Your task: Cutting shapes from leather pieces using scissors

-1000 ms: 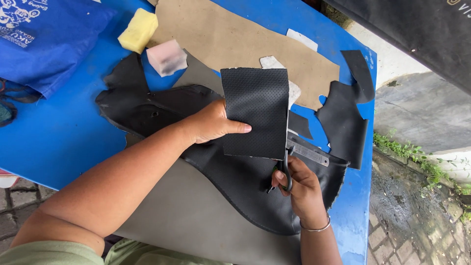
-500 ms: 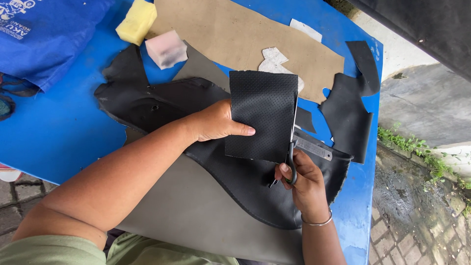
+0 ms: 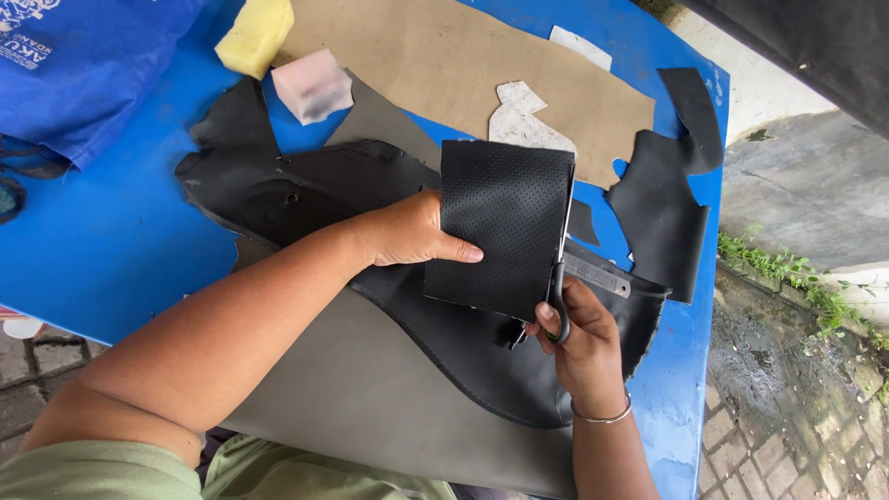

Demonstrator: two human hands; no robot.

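**Scissors at the edge of a perforated black piece**

At the right edge of the perforated piece, the right hand is closed through the loops of a pair of scissors, thumb and fingers in the handles; the blades run up along that edge and are mostly hidden by it, so how far they gape cannot be told. The left hand pinches the same piece from the other side, thumb lying across its face and fingers behind, holding it raised and tilted above the table.

Judging by this, the step in hand is trimming the right side of the piece, with the cut seemingly low on that edge. Going on would call for the left hand to keep the piece taut and steady while the blades follow the edge upward in a straight line, without wandering into the perforated face.

Just beside the scissors a metal ruler lies on a large black hide, which spreads under both hands and overlaps a grey sheet nearer the body. Farther off lie a tan sheet with pale scraps on it, a black offcut to the right, a yellow sponge, a pinkish block and a blue bag at the top left.
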